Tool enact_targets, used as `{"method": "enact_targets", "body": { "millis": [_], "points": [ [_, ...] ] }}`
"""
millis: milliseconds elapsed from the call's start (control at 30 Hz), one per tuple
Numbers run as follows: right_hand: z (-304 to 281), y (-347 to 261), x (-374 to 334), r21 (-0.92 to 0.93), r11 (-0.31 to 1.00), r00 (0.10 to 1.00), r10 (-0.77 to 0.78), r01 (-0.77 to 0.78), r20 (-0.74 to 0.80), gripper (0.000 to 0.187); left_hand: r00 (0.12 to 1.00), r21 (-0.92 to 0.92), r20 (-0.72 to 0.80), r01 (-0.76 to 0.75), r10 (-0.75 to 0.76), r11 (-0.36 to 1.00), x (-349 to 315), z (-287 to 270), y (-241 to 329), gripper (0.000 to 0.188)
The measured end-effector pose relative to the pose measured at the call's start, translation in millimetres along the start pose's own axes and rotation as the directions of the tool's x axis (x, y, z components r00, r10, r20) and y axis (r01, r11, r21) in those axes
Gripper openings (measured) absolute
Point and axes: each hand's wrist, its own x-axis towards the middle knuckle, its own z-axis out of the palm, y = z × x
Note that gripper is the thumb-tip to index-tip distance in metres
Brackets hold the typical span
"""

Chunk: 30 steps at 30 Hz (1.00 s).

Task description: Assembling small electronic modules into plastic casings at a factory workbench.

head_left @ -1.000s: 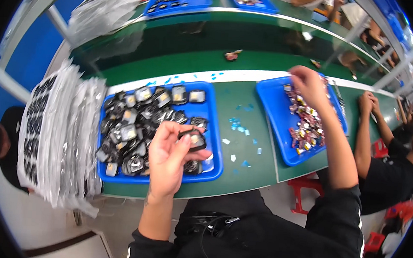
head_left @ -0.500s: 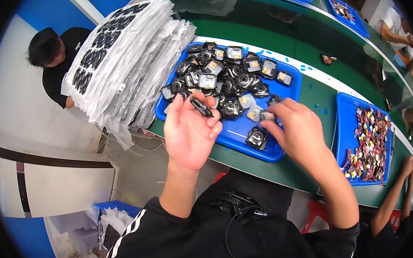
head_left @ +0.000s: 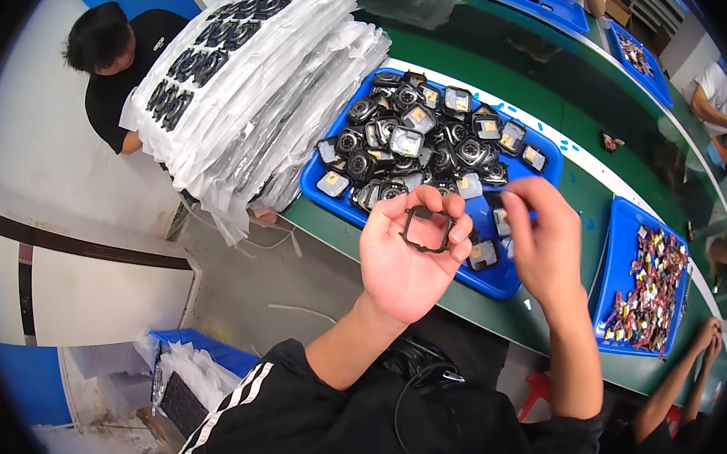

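Note:
A thin black square frame [head_left: 423, 213] rests against the upturned palm of my left hand [head_left: 401, 272], its fingers curled up around it. The frame's middle is open and skin shows through. My right hand [head_left: 548, 244] hangs over the right part of a blue tray [head_left: 537, 178], fingers bent downward and smeared by motion. Whether it holds anything cannot be made out. Black watch cases [head_left: 406, 141] lie heaped in the tray, some with round backs up, others showing grey and tan insides. One such case [head_left: 484, 254] lies beside my right hand.
Left of the tray stands a tall stack of white-wrapped sheets [head_left: 246, 101] with black parts on top. At right, another blue tray [head_left: 608, 282] holds small reddish parts [head_left: 650, 289]. A co-worker [head_left: 110, 57] is at left; another person's hands [head_left: 708, 335] show at right.
My left hand has shifted right, and the black piece in it now shows as an open frame. My right hand has turned downward over the tray. The whole view has shifted slightly.

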Motion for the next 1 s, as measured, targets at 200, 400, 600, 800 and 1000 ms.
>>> {"method": "enact_targets", "body": {
  "millis": [200,400,600,800,1000],
  "points": [
    [-18,-19,-62,0.241,0.966,0.970,-0.032,0.092,-0.242,0.018,0.976,0.307,-0.111,-0.144,0.186,0.941,4,-4,-23,0.037],
    [-15,-17,-74,-0.086,0.893,0.854,-0.448,0.442,-0.266,0.034,0.982,0.448,0.036,-0.182,0.186,0.875,1,8,-43,0.037],
    [-9,-30,-86,0.323,0.946,0.967,0.111,-0.032,-0.229,0.024,0.975,0.473,0.180,-0.200,0.128,0.858,-4,4,-56,0.039],
    [-8,-30,-80,0.077,0.978,0.941,-0.163,0.194,-0.296,0.027,0.917,0.511,0.321,-0.377,0.236,0.772,-13,2,-66,0.042],
    [-9,-32,-83,0.177,0.978,0.943,-0.045,0.109,-0.330,0.028,0.895,0.526,0.392,-0.407,0.212,0.747,-11,0,-67,0.040]
  ]
}}
